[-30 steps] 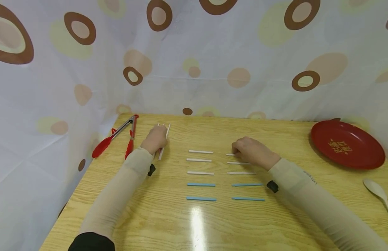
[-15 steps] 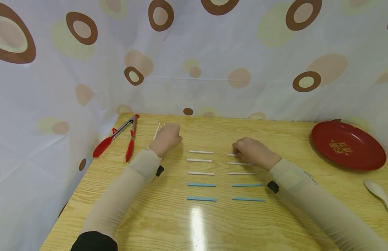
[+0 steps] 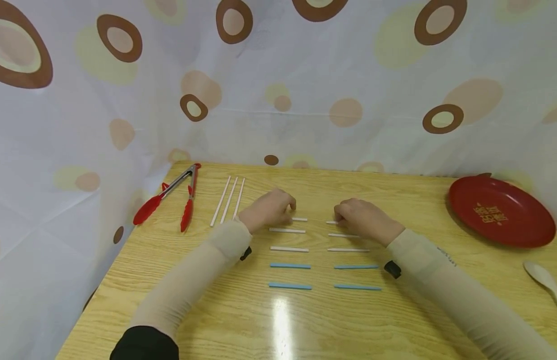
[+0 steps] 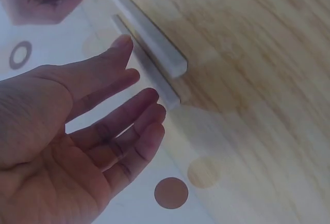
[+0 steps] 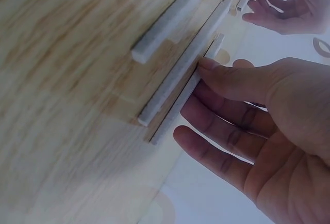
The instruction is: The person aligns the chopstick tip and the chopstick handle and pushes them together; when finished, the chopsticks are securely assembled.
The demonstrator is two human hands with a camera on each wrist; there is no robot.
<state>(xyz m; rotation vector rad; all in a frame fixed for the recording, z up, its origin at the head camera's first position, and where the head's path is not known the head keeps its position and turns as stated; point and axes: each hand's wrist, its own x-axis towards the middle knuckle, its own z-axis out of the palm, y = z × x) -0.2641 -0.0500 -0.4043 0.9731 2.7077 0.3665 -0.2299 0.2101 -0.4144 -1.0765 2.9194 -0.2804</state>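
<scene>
Left hand (image 3: pixel 270 209) newly opposite right hand (image 3: pixel 366 218)
Fingers apart near rear-left white stick (image 3: pixel 300 219) (right's pinch rear-right white stick (image 5: pixel 174 111)): pair within reach.

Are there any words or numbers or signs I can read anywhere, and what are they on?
None can be read for certain.
Gold characters on the red plate: too small and blurred to read.
Dark lettering on the right sleeve: too small to read.
</scene>
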